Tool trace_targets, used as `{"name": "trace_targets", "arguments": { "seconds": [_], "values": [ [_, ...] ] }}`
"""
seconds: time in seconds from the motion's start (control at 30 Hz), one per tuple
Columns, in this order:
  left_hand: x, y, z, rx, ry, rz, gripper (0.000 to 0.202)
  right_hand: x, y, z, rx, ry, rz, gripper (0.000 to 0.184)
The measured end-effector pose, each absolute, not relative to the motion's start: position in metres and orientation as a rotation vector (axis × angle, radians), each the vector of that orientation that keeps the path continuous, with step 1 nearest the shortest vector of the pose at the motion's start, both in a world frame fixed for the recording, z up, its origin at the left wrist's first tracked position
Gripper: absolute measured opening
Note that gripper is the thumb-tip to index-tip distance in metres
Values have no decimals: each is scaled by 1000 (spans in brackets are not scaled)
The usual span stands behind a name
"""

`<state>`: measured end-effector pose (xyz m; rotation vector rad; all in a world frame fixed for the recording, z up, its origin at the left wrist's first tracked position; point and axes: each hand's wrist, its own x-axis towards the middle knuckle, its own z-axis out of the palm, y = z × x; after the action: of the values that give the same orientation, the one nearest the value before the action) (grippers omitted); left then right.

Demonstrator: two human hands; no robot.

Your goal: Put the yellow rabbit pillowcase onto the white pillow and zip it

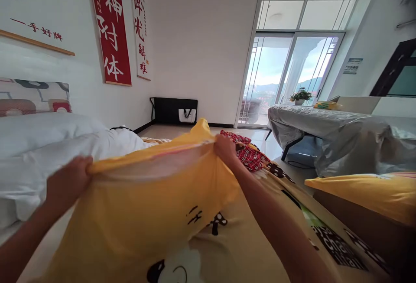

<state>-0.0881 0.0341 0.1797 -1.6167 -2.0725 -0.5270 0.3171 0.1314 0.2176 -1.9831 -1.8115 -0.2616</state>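
A yellow pillowcase (139,205) is stretched between my two hands above the bed, and a pale strip shows along its upper edge. My left hand (68,181) grips its left corner, beside the white bedding. The other end of that edge is pinched in my right hand (225,148), near a red checked cloth (251,157). Below lies a beige patterned bedsheet (240,248) with mushroom and cartoon prints. Whether anything is inside the pillowcase I cannot tell. Fingertips of both hands are partly hidden by cloth.
White bedding (61,138) and a patterned pillow (35,96) are at the left. Another yellow pillow (370,192) lies at the right. A plastic-covered table (321,120) with a potted plant (300,96) stands by the glass door. A black folded item (165,109) leans against the far wall.
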Motion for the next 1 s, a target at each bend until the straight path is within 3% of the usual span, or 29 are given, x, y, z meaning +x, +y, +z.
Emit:
{"name": "trace_targets", "arguments": {
  "seconds": [0.1, 0.2, 0.3, 0.53, 0.6, 0.8, 1.0],
  "values": [
    [-84, 53, 244, -1305, -1763, -748, 27, 327, 122, 257, -1697, -1456, -423, 45],
    [-79, 72, 264, -1175, -1679, -856, 19, 353, 103, 263, -1321, -1139, -651, 52],
    [-59, 87, 227, -1494, -1723, -650, 24, 383, 88, 220, -1357, -1250, -804, 55],
    [3, 98, 51, -2203, -1907, -175, 28, 409, 57, 41, -2210, -2008, -598, 54],
    [2, 97, 43, -2255, -1915, -165, 28, 417, 48, 30, -2235, -2006, -611, 54],
    [-25, 80, 81, -2087, -1881, -416, 30, 437, 30, 45, -2191, -1919, -704, 46],
    [-25, 67, 33, -2570, -1853, -195, 38, 415, 21, 16, -2242, -2178, -360, 58]
  ]
}}
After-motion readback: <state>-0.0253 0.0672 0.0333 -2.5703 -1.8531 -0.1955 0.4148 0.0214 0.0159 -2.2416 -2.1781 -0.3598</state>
